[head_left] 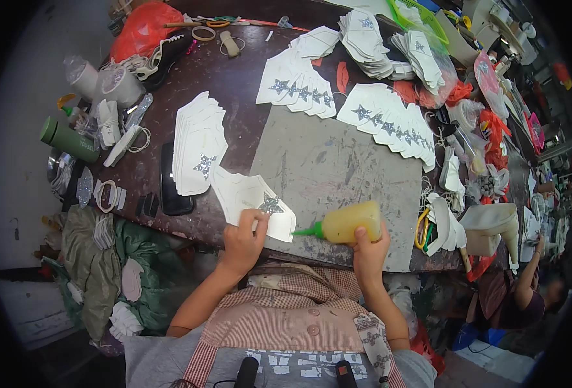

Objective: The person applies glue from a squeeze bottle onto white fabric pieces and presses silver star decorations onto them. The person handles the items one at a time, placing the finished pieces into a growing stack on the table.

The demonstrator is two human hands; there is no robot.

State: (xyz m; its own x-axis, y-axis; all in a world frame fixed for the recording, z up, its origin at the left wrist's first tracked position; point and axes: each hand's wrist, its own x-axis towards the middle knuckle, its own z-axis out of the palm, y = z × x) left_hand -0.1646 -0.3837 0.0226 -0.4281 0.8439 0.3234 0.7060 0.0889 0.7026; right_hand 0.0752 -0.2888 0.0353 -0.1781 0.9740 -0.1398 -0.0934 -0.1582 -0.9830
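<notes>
My right hand point(371, 253) is wrapped round a squeeze bottle point(354, 222) of yellowish liquid, tipped on its side. Its green nozzle points left and meets the lower right edge of a white shoe upper piece point(239, 193). With curled fingers, my left hand point(244, 240) grips that piece near its lower edge, just beside a silver glitter star point(271, 204). The piece overlaps a fanned stack of white shoe upper pieces point(197, 145), whose top one also bears a star. Under the nozzle lies a stained grey board point(338, 161).
More starred white pieces point(299, 87) fan out at the back, with another row point(393, 126) to their right. A black phone point(175, 181) lies left of the stack. A green bottle point(69, 139) stands far left. Scissors point(422, 229) lie right of the board. Another person point(512, 294) works at far right.
</notes>
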